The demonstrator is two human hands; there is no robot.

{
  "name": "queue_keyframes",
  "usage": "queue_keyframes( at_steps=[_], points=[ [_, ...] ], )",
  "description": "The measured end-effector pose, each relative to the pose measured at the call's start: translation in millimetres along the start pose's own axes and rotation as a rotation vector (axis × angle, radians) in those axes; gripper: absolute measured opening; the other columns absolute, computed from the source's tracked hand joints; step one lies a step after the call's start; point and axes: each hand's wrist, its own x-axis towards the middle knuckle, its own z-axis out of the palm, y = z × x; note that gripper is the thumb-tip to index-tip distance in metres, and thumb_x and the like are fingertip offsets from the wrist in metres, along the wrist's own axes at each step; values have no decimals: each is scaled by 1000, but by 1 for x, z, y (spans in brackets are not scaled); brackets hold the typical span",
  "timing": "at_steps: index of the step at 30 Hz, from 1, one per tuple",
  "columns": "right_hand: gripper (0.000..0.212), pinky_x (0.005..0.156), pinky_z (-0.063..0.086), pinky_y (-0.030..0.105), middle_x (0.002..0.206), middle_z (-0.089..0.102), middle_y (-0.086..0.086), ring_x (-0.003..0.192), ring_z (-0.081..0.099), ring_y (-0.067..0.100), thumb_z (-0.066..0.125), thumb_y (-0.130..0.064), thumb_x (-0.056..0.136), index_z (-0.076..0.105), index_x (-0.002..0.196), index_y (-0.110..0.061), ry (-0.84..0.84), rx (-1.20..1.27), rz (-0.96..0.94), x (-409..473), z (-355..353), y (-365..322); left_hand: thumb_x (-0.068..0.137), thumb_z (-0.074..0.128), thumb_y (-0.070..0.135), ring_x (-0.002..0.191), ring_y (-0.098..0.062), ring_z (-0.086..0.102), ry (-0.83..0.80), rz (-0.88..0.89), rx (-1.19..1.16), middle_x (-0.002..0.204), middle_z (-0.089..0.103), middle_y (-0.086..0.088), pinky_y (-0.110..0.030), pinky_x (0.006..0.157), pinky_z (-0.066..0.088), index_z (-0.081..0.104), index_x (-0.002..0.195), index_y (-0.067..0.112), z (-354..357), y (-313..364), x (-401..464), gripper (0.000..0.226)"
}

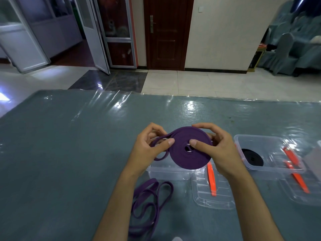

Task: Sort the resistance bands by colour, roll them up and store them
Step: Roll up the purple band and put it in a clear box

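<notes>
Above table (69, 153), flat purple coil (189, 152).

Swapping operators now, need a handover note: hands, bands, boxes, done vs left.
Left hand: pinches the loose tail of the purple roll.
Right hand: grips the roll, thumb at its centre, held above the near clear box.
Done: black roll sits in the right clear box.
Left: finish winding, store it; roll the loose purple band on the table; lids off.
</notes>
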Motion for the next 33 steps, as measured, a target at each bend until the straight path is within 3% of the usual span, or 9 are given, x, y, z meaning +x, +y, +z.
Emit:
queue_keyframes(
  at_steps=[3, 7, 10, 12, 17, 20, 24, 29, 33],
  points=[
    [47, 68, 64, 33, 100, 81, 10, 90, 79, 27, 91, -31, 75, 74, 119, -29, 75, 8, -15, 1, 1, 5, 81, 89, 38, 95, -22, 77, 113, 24, -34, 100, 77, 0, -31, 84, 61, 72, 91, 23, 16, -9, 3, 25],
    [48, 69, 64, 33, 98, 81, 10, 88, 79, 26, 93, -27, 74, 74, 118, -30, 181, 36, -9, 2, 2, 15, 84, 81, 41, 83, -15, 75, 234, -31, -112, 91, 76, 1, -24, 71, 57, 73, 81, 19, 34, -18, 4, 23],
    [49, 71, 66, 37, 99, 81, 13, 91, 79, 31, 92, -24, 74, 74, 120, -26, 231, 72, 4, 2, -1, 20, 90, 75, 45, 92, -22, 77, 224, -101, -144, 101, 80, -11, -27, 74, 57, 81, 93, 17, 34, -25, 4, 29],
    [47, 69, 65, 34, 99, 81, 11, 89, 79, 29, 89, -21, 77, 73, 121, -25, 258, 77, -9, 3, 0, 24, 89, 76, 45, 92, -19, 77, 238, -111, -133, 102, 81, -9, -26, 73, 57, 83, 98, 20, 35, -29, 6, 28],
    [39, 67, 64, 31, 98, 81, 5, 89, 79, 23, 90, -19, 82, 74, 116, -31, 359, 27, -45, 9, 6, 38, 82, 85, 38, 84, -22, 77, 429, -136, -205, 93, 80, -13, -33, 77, 62, 77, 79, 20, 45, -42, 8, 20],
    [39, 67, 63, 28, 99, 81, 4, 90, 79, 21, 91, -26, 81, 73, 116, -33, 423, 56, -39, 15, 10, 47, 92, 82, 21, 94, -24, 78, 441, -127, -255, 101, 81, -13, -44, 88, 64, 81, 94, 14, 54, -51, 6, 7],
    [40, 69, 64, 31, 101, 81, 2, 92, 79, 23, 91, -35, 80, 71, 114, -38, 507, 86, -16, 23, 14, 59, 84, 86, 20, 109, -26, 77, 390, -192, -449, 116, 80, -11, -38, 88, 64, 81, 113, 16, 62, -57, 7, 30],
    [39, 74, 65, 36, 105, 79, 2, 97, 78, 24, 91, -34, 76, 71, 109, -37, 577, 105, 45, 36, 22, 79, 76, 89, 18, 107, -33, 78, 533, -260, -519, 112, 78, -21, -47, 94, 63, 71, 106, -2, 60, -70, 21, 40],
    [35, 76, 64, 33, 102, 78, -3, 98, 77, 21, 90, -24, 81, 69, 107, -37, 596, 87, 68, 48, 23, 97, 91, 81, 9, 105, -35, 78, 563, -348, -539, 111, 78, -21, -46, 89, 64, 67, 100, 8, 64, -83, 28, 17]
  ],
)
